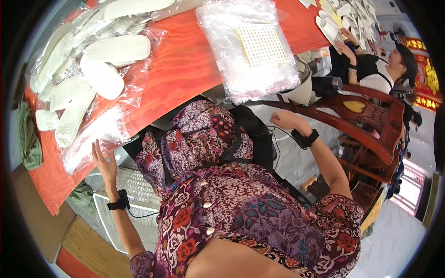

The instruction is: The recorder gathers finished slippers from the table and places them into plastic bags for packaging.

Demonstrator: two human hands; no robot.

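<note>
The left hand (105,162) is at the edge of the red worktop (178,55), its grip apart, fingers spread, holding nothing, just beside clear plastic film (99,134); I cannot tell whether they touch. White insoles (103,78) lie loosely heaped over that film on the worktop's left part. The right hand (289,120) hangs near a wooden chair (324,116), fingers curled; I cannot tell whether its grip is together. Beyond it, 1 yellow-edged label sheet (263,44) lies with clear plastic bags (255,81) overhanging the worktop.
</note>
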